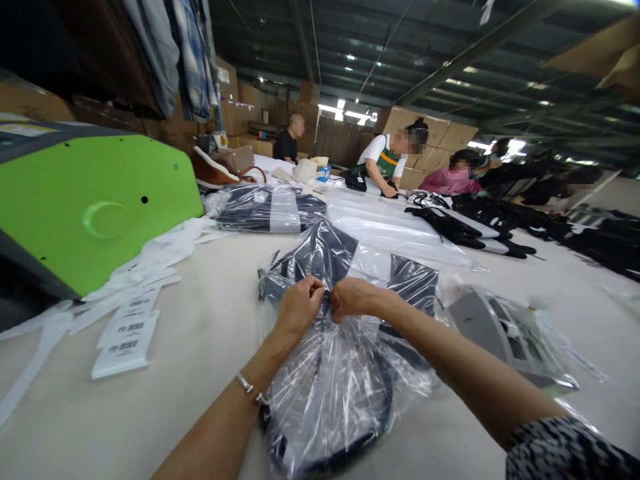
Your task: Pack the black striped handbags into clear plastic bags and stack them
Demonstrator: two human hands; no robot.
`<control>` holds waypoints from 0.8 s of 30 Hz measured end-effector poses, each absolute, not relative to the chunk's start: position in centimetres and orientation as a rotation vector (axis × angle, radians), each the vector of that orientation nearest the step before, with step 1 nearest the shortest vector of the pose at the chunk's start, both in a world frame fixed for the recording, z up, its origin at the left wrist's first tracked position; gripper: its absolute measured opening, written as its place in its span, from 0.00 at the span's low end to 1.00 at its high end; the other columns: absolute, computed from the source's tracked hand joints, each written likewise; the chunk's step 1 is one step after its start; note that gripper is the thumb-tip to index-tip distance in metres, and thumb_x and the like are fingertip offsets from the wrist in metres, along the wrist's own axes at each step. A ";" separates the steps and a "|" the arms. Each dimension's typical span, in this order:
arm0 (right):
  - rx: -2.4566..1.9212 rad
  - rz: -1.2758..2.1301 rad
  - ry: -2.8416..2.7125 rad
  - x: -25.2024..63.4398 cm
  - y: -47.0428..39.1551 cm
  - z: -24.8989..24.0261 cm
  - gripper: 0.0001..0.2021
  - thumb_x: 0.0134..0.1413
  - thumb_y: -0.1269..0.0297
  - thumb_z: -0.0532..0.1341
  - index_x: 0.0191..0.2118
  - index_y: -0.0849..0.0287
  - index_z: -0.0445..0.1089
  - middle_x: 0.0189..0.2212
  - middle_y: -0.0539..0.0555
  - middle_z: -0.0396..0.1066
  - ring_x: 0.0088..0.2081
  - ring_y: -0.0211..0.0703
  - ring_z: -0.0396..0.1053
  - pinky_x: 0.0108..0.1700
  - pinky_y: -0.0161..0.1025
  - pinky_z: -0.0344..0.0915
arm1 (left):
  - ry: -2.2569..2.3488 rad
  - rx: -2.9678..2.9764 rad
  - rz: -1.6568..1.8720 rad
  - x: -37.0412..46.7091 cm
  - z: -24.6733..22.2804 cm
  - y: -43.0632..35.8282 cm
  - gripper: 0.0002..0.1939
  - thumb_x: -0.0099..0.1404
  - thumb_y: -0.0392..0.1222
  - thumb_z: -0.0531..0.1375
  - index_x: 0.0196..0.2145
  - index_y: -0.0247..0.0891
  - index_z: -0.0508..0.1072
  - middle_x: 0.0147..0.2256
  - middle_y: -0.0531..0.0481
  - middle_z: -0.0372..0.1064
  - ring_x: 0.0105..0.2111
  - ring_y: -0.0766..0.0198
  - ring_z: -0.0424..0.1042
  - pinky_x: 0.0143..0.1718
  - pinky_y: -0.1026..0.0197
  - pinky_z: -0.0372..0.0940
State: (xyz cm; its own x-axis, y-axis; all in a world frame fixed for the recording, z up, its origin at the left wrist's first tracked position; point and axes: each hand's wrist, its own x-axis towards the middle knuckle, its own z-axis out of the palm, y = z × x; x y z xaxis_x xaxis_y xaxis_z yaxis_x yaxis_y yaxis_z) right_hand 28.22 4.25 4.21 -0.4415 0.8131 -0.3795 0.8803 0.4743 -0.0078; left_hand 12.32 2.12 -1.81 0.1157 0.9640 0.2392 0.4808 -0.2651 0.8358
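In the head view, our 2 hands, left hand (300,307) and right hand (353,300), are closed, pinching the bag (330,373) before us on the table (210,313). We'd best pull gently, lest it tear. Labels (129,333) and machine (125,180) limit our left; a grey packet (475,320) crowds our right.

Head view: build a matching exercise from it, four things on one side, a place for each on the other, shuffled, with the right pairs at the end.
Things
1. Crinkled clear plastic
2. Silver bracelet
3. Patterned sleeve
4. Printed label strip

Places
A. On the right arm
B. On the table, beside the green machine
C. Bunched at the left hand and right hand
D. Around the left wrist

Right pairs: 1-C, 2-D, 3-A, 4-B
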 end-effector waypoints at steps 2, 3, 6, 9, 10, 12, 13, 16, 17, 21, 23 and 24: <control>1.379 -0.144 2.426 27.8 4.4 3.5 0.08 0.43 0.59 0.72 0.30 0.55 0.78 0.29 0.54 0.78 0.34 0.49 0.75 0.35 0.39 0.62 | 1.420 1.818 1.050 12.2 -1.9 2.2 0.06 0.66 0.39 0.58 0.35 0.41 0.75 0.33 0.51 0.77 0.32 0.63 0.73 0.34 0.62 0.62; 1.358 -0.067 2.457 27.8 4.4 3.3 0.11 0.43 0.57 0.73 0.32 0.55 0.77 0.31 0.55 0.78 0.36 0.51 0.75 0.38 0.40 0.63 | 1.422 1.820 1.042 12.2 -1.9 2.3 0.06 0.66 0.40 0.58 0.35 0.41 0.75 0.33 0.51 0.77 0.32 0.62 0.73 0.34 0.62 0.62; 1.363 0.104 2.571 29.1 4.7 3.0 0.24 0.40 0.50 0.75 0.41 0.58 0.75 0.38 0.59 0.77 0.42 0.57 0.74 0.44 0.45 0.65 | 1.424 1.825 1.036 12.1 -1.9 2.4 0.06 0.65 0.39 0.58 0.35 0.40 0.75 0.32 0.51 0.77 0.31 0.62 0.73 0.34 0.62 0.62; 1.479 0.036 2.628 31.4 5.3 3.2 0.28 0.40 0.47 0.75 0.44 0.58 0.73 0.42 0.59 0.74 0.45 0.57 0.73 0.48 0.48 0.65 | 1.424 1.826 1.045 12.0 -2.0 2.5 0.05 0.65 0.39 0.58 0.35 0.40 0.75 0.31 0.51 0.76 0.31 0.63 0.73 0.34 0.62 0.61; 1.542 -0.022 2.650 32.1 5.4 3.3 0.28 0.41 0.48 0.75 0.46 0.58 0.72 0.44 0.59 0.74 0.47 0.56 0.72 0.50 0.48 0.65 | 1.420 1.827 1.047 12.1 -2.0 2.5 0.06 0.65 0.39 0.57 0.35 0.40 0.74 0.31 0.52 0.76 0.31 0.63 0.73 0.33 0.62 0.61; 1.723 -0.175 2.737 32.9 5.4 3.5 0.30 0.46 0.49 0.73 0.53 0.58 0.70 0.51 0.60 0.71 0.53 0.56 0.69 0.54 0.50 0.64 | 1.409 1.823 1.047 12.1 -2.0 2.6 0.06 0.65 0.39 0.57 0.34 0.40 0.74 0.30 0.52 0.75 0.30 0.63 0.72 0.33 0.62 0.61; 1.844 -0.265 2.791 32.7 5.2 3.6 0.32 0.50 0.50 0.71 0.57 0.59 0.67 0.55 0.61 0.69 0.56 0.55 0.67 0.57 0.50 0.63 | 1.406 1.809 1.049 12.1 -1.9 2.6 0.06 0.64 0.40 0.57 0.34 0.40 0.74 0.30 0.52 0.75 0.30 0.63 0.72 0.33 0.62 0.61; 2.227 -0.449 2.939 30.5 4.4 2.9 0.29 0.63 0.52 0.61 0.64 0.62 0.60 0.61 0.63 0.64 0.62 0.50 0.61 0.63 0.48 0.57 | 1.399 1.673 1.098 11.9 -1.6 2.5 0.09 0.64 0.44 0.57 0.38 0.39 0.75 0.30 0.51 0.75 0.29 0.62 0.73 0.32 0.61 0.64; 2.300 -0.444 2.980 29.3 4.2 2.4 0.28 0.65 0.53 0.58 0.64 0.63 0.59 0.62 0.64 0.63 0.63 0.49 0.60 0.65 0.47 0.56 | 1.401 1.597 1.135 11.7 -1.6 2.6 0.11 0.64 0.46 0.57 0.40 0.39 0.74 0.30 0.51 0.75 0.28 0.61 0.73 0.31 0.61 0.65; 2.349 -0.209 2.990 25.6 4.4 -0.6 0.30 0.68 0.48 0.54 0.67 0.61 0.57 0.68 0.61 0.55 0.70 0.52 0.48 0.70 0.55 0.44 | 1.437 1.312 1.417 10.4 -2.1 3.8 0.20 0.62 0.54 0.60 0.48 0.41 0.71 0.35 0.51 0.73 0.29 0.60 0.73 0.28 0.60 0.68; 2.246 -0.102 2.997 25.0 4.6 -2.0 0.31 0.67 0.45 0.53 0.67 0.58 0.56 0.69 0.60 0.54 0.71 0.53 0.44 0.71 0.58 0.38 | 1.493 1.261 1.570 9.8 -2.3 4.5 0.23 0.60 0.55 0.62 0.49 0.41 0.71 0.38 0.51 0.73 0.34 0.59 0.74 0.34 0.58 0.70; 2.195 -0.064 3.006 25.0 4.6 -2.5 0.31 0.67 0.45 0.52 0.68 0.57 0.55 0.69 0.59 0.53 0.71 0.53 0.44 0.71 0.58 0.36 | 1.525 1.254 1.625 9.5 -2.4 4.8 0.23 0.60 0.55 0.62 0.49 0.41 0.71 0.39 0.51 0.73 0.36 0.58 0.74 0.37 0.57 0.70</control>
